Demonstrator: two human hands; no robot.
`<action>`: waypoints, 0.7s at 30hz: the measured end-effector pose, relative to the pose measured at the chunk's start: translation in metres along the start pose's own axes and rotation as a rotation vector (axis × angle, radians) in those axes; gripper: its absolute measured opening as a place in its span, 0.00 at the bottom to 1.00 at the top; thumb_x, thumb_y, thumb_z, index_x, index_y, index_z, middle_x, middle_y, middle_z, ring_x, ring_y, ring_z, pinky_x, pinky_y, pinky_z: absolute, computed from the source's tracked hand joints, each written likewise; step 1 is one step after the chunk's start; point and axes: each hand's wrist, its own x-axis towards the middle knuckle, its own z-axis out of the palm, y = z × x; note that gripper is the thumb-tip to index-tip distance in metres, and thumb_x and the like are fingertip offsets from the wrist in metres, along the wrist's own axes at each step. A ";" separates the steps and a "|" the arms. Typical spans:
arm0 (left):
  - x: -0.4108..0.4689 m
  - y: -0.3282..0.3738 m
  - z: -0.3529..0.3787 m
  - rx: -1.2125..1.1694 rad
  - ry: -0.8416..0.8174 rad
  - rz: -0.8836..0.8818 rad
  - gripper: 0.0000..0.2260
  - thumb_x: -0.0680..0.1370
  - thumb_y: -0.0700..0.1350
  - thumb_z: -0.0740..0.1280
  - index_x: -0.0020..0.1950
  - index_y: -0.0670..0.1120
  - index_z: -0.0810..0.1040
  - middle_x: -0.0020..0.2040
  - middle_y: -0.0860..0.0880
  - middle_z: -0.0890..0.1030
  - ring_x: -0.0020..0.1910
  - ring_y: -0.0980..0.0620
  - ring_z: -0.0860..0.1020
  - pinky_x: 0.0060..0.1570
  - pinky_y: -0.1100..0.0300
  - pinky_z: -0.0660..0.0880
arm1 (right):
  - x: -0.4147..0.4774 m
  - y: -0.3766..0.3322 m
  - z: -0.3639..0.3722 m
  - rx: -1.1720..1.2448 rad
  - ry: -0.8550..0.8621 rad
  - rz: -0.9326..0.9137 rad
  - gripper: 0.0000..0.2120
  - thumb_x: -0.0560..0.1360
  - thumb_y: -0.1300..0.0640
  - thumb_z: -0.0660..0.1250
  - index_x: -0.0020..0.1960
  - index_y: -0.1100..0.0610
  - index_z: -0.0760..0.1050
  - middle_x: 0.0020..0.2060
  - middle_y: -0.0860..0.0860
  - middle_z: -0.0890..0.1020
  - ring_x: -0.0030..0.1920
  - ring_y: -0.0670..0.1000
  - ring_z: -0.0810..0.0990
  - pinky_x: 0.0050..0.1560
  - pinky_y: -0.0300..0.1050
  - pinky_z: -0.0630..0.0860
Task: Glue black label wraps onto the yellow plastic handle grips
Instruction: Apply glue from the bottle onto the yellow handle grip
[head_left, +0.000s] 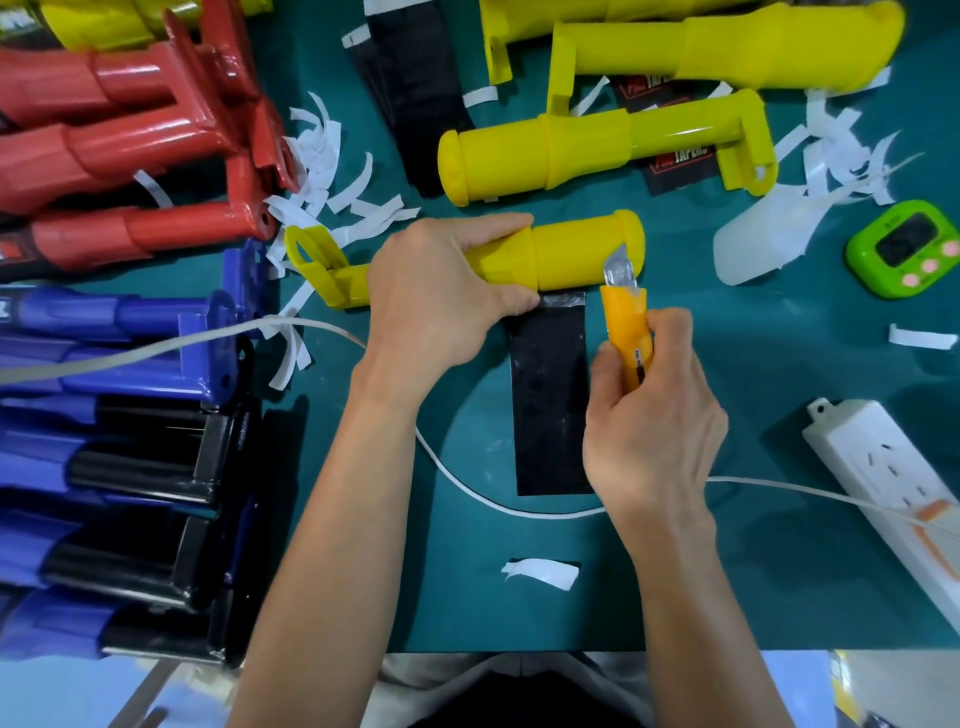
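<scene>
A yellow plastic handle grip (566, 254) lies sideways on the green table (779, 374), its round cap to the right. My left hand (441, 291) grips its middle, thumb pressing the top edge of a black label wrap (550, 395) that lies flat below the grip. A strip along the label's top edge looks shiny. My right hand (649, 426) holds an orange utility knife (628, 322); its blade tip touches the grip near the cap. Several more yellow grips (597, 150) lie at the back.
Red handles (130, 145) and blue and black ones (119, 415) are stacked at the left. A stack of black labels (415, 93) lies behind. White backing strips (332, 176) are scattered around. A green timer (904, 249), a white power strip (883, 478) and a white cable (467, 488) lie nearby.
</scene>
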 end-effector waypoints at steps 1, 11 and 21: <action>0.000 0.000 0.000 0.007 0.000 0.001 0.29 0.63 0.57 0.84 0.62 0.67 0.82 0.57 0.59 0.85 0.56 0.55 0.81 0.57 0.54 0.78 | 0.000 0.004 -0.003 0.067 0.005 -0.021 0.07 0.82 0.48 0.61 0.52 0.45 0.62 0.32 0.45 0.70 0.30 0.46 0.71 0.32 0.37 0.61; 0.000 0.002 -0.001 0.045 -0.002 0.040 0.28 0.65 0.60 0.82 0.64 0.67 0.81 0.61 0.59 0.84 0.58 0.55 0.80 0.55 0.57 0.75 | 0.021 0.027 -0.022 -0.136 0.166 0.040 0.10 0.80 0.51 0.68 0.58 0.54 0.73 0.40 0.53 0.80 0.36 0.57 0.72 0.38 0.48 0.63; 0.002 0.000 -0.001 0.046 0.003 0.062 0.28 0.66 0.61 0.82 0.65 0.67 0.81 0.61 0.60 0.84 0.57 0.58 0.79 0.51 0.62 0.70 | -0.012 -0.028 0.004 -0.257 0.024 -0.319 0.18 0.74 0.43 0.76 0.44 0.57 0.77 0.36 0.55 0.80 0.36 0.61 0.79 0.37 0.51 0.70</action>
